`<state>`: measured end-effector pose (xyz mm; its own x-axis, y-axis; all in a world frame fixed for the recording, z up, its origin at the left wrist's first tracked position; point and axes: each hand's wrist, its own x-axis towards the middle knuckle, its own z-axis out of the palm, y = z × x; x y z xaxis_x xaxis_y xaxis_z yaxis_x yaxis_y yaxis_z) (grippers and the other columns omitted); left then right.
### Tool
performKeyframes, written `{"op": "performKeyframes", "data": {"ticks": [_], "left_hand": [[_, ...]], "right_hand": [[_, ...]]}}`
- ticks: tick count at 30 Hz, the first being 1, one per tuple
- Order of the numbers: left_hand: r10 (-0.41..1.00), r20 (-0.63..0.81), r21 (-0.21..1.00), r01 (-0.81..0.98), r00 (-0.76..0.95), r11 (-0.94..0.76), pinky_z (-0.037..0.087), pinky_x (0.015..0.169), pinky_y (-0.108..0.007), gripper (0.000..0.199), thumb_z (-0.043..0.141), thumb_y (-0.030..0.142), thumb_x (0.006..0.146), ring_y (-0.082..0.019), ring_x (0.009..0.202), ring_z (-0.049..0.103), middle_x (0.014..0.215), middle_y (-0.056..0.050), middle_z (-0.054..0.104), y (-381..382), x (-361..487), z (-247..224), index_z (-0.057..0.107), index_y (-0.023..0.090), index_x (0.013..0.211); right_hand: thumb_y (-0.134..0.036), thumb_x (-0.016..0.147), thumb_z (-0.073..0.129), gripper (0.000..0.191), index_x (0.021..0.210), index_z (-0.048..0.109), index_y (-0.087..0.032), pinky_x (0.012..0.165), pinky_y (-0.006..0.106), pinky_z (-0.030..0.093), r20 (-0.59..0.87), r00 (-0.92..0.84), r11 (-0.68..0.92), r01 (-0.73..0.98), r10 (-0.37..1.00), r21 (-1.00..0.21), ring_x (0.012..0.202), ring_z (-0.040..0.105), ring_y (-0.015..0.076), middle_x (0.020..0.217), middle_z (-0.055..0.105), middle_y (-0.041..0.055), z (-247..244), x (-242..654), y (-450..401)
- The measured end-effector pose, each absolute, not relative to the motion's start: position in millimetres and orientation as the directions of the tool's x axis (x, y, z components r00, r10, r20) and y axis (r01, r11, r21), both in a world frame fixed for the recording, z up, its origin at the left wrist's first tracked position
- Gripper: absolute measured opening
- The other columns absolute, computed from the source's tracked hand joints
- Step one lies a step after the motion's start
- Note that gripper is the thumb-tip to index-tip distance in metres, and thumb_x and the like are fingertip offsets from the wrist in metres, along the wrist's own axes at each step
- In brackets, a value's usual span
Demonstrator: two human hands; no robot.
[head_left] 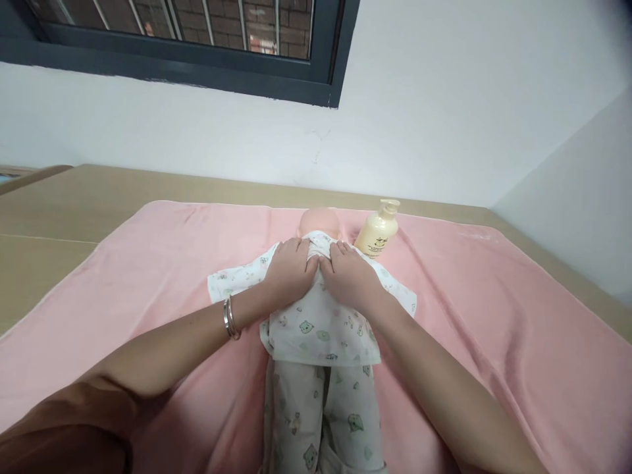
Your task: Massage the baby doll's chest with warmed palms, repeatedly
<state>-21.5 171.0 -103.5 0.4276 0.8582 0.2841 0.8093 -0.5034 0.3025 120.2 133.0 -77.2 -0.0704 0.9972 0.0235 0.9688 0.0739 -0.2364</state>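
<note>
A doll (320, 222) in a white printed top (323, 332) and matching trousers (301, 415) lies on a pink blanket (459, 276), its bald head pointing away from me. My left hand (291, 270) rests flat on the left side of the doll's upper body, fingers spread over the cloth. On the right side, my right hand (349, 273) lies the same way, its thumb close to the left thumb. Neither hand holds anything. The doll's sleeves stick out to both sides beyond my hands, and its face is not visible.
A cream pump bottle (378, 232) leans beside the doll's head at the right, near my right hand. The blanket covers a wooden surface (123, 187) that meets a white wall with a dark-framed window (320, 69).
</note>
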Motion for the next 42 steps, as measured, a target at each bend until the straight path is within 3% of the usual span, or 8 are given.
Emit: {"op": "performKeyframes", "data": {"ticks": [6,9,12,16,24,32,36,42], "left_hand": [[0.802,0.411,0.158,0.832,0.433,-0.531,0.034,0.116,-0.055,0.053,0.032,0.03,0.098,-0.039,0.139,0.042,0.144,-0.026,0.05,148,-18,-113,0.046,-0.001,0.139],[0.838,0.351,0.256,0.818,0.418,-0.515,0.04,0.112,-0.052,0.049,0.036,0.028,0.095,-0.036,0.132,0.05,0.139,-0.024,0.056,159,-21,-111,0.05,0.002,0.134],[0.888,0.28,0.386,0.804,0.365,-0.452,0.047,0.102,-0.047,0.038,0.039,0.028,0.093,-0.031,0.115,0.06,0.122,-0.018,0.066,175,-22,-107,0.059,0.009,0.12],[0.892,0.318,0.426,0.792,0.321,-0.437,0.049,0.099,-0.046,0.032,0.038,0.029,0.092,-0.029,0.111,0.061,0.116,-0.014,0.068,181,-21,-107,0.061,0.015,0.111],[0.885,0.321,0.45,0.769,0.337,-0.455,0.045,0.106,-0.049,0.043,0.037,0.033,0.095,-0.03,0.117,0.058,0.127,-0.016,0.065,177,-21,-110,0.059,0.011,0.124],[0.845,0.376,0.34,0.791,0.381,-0.508,0.041,0.112,-0.051,0.046,0.032,0.025,0.095,-0.033,0.127,0.053,0.134,-0.021,0.059,164,-16,-114,0.053,0.004,0.13],[0.784,0.433,0.302,0.747,0.446,-0.592,0.038,0.115,-0.052,0.045,0.033,0.023,0.094,-0.033,0.133,0.047,0.139,-0.022,0.055,159,-18,-114,0.052,0.006,0.13],[0.858,0.305,0.472,0.717,0.414,-0.514,0.046,0.105,-0.049,0.036,0.033,0.028,0.094,-0.029,0.114,0.056,0.122,-0.017,0.062,178,-24,-106,0.06,0.012,0.114]], "right_hand": [[-0.036,0.102,0.026,0.065,0.151,0.029,0.006,0.123,0.044,0.024,0.027,-0.026,0.032,0.976,0.999,-0.217,0.15,0.031,0.032,0.159,0.035,0.0239,-88,127,153],[-0.036,0.103,0.025,0.061,0.147,0.038,0.004,0.121,0.044,0.028,0.062,-0.05,0.06,0.984,0.997,-0.169,0.146,0.038,0.0324,0.153,0.044,0.0236,-86,124,146],[-0.034,0.102,0.027,0.053,0.128,0.058,0.0,0.111,0.042,0.039,0.132,-0.079,0.092,0.991,0.988,-0.096,0.128,0.056,0.0325,0.129,0.065,0.0223,-80,117,132],[-0.03,0.1,0.031,0.044,0.111,0.065,-0.004,0.099,0.039,0.046,0.202,-0.078,0.086,0.996,0.976,-0.034,0.109,0.064,0.0307,0.109,0.071,0.0211,-76,110,124],[-0.03,0.101,0.026,0.053,0.138,0.048,0.002,0.114,0.045,0.034,0.139,-0.077,0.101,0.979,0.987,-0.177,0.138,0.046,0.0331,0.144,0.053,0.0269,-90,122,148],[-0.033,0.102,0.028,0.057,0.144,0.044,0.002,0.118,0.044,0.03,0.118,-0.061,0.087,0.97,0.991,-0.228,0.142,0.042,0.0312,0.15,0.048,0.0251,-91,125,153],[-0.032,0.103,0.025,0.058,0.146,0.04,0.003,0.12,0.046,0.029,0.1,-0.092,0.108,0.978,0.991,-0.177,0.145,0.039,0.0327,0.152,0.045,0.0243,-86,122,143],[-0.028,0.102,0.026,0.053,0.137,0.049,0.005,0.116,0.047,0.036,0.141,-0.193,0.204,0.976,0.971,-0.07,0.138,0.047,0.0345,0.141,0.054,0.0297,-77,113,122]]}}
